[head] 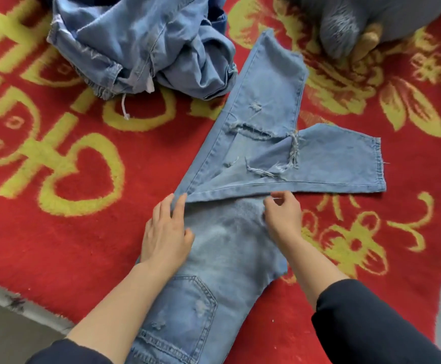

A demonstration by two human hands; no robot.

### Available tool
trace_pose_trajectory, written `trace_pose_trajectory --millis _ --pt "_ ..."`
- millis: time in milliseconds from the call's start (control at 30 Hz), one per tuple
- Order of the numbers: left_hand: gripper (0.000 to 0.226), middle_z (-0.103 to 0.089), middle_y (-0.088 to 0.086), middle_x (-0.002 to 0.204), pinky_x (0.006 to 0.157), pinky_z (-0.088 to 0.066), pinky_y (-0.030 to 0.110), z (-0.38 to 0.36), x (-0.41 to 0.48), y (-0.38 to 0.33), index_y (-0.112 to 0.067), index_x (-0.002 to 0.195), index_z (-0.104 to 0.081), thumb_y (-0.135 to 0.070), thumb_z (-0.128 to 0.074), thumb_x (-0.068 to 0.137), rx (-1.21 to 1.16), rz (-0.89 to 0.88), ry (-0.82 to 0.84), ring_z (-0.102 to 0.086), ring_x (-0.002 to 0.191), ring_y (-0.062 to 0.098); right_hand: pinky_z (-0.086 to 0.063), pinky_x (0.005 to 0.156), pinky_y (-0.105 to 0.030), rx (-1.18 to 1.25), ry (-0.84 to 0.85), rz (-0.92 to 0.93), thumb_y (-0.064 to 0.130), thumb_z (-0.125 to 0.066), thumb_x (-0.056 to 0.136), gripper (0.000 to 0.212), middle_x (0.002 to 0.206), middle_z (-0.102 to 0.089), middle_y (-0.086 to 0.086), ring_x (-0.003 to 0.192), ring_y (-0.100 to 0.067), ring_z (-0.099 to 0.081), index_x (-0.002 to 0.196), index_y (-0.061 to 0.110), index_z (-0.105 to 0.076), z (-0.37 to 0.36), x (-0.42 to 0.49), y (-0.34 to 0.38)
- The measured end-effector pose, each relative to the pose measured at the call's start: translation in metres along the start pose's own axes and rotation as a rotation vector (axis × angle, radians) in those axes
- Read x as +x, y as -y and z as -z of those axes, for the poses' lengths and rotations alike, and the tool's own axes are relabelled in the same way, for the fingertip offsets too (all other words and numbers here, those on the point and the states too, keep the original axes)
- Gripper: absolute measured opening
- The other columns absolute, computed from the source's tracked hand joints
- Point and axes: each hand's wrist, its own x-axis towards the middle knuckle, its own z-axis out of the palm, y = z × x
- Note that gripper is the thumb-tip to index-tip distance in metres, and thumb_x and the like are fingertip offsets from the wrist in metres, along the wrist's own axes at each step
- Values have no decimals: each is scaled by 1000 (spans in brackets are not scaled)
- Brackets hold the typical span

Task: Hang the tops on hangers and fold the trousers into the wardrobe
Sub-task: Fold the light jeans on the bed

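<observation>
Loosely part-folded on the red blanket point(56, 240) lay ripped jeans point(230, 248), soft, limp denim, best gripped at the fold; left hand point(167, 235) pressed flat there, right hand point(283, 216) apparently pinched the edge.

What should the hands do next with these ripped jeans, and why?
Probably swing the sideways leg over onto the other leg so they match up. The jeans lie on the red blanket with their legs splayed apart, one pointing away and one to the right. The left hand lies flat on the jeans, and the right hand is at the sideways leg's edge.
</observation>
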Motion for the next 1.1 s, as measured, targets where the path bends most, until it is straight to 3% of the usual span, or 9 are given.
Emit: trace_pose_trajectory --millis 233,333,433,667,767,833,933,1000,1100 --pt "78 1 7 161 118 -3 29 -20 85 -33 -26 152 -10 -38 -56 91 111 -348 72 -1 148 20 -54 79 -43 372 -281 -367 22 -64 81 36 88 -66 -14 81 -29 -65 105 -5 -61 50 81 -27" --pt "75 -9 8 160 119 -8 31 -17 105 -33 -25 152 -17 -37 -59 90 95 -432 84 -7 148 22 -53 72 -36 745 -415 -494 15 -72 74 26 83 -57 -7 70 -20 -57 88 1 -55 69 114 -14" --pt "61 -27 7 155 116 -19 29 -16 111 -34 -24 147 -35 -30 -60 91 -65 -423 15 -21 144 18 -53 79 -39 891 -485 -525 15 -74 68 44 105 -64 -5 90 -24 -64 107 7 -57 85 144 8" --pt "41 -48 -25 131 101 -25 -1 -21 114 -36 -31 130 -56 -15 -58 93 -489 -181 -104 -41 126 -7 -52 77 -37 390 -420 116 14 -62 77 22 87 -58 2 91 -24 -63 96 10 -53 92 204 133" --pt "17 -68 -23 78 66 -45 9 -20 118 -37 -24 103 -71 -27 -56 95 -633 -14 -179 -60 75 -4 -55 60 -35 387 -128 268 16 -59 81 14 82 -57 -1 77 -24 -64 93 15 -52 67 225 195" --pt "35 -50 -1 54 52 -39 23 -19 125 -36 -16 69 -59 -37 -49 94 -702 83 -218 -43 52 8 -48 60 -28 396 127 279 21 -58 86 18 85 -59 -2 72 -18 -59 104 18 -56 42 227 219" --pt "49 -25 -10 53 46 -19 24 -12 134 -34 -15 56 -30 -27 -53 98 -816 188 -215 -22 49 6 -43 59 -18 63 230 292 21 -59 85 44 84 -59 3 65 -10 -54 129 16 -53 6 221 209" --pt "46 -31 -9 56 51 -23 23 -11 140 -30 -8 55 -39 -20 -56 96 -902 214 -159 -28 54 5 -46 67 -22 -157 260 340 20 -56 86 54 101 -61 1 76 -15 -58 139 15 -46 -10 215 182" --pt "27 -57 -7 63 58 -40 22 -8 144 -27 -12 65 -69 -20 -63 91 -1037 257 -102 -48 60 4 -38 101 -31 -444 251 543 20 -55 87 57 140 -48 -10 125 -27 -48 142 12 -42 -22 205 151"
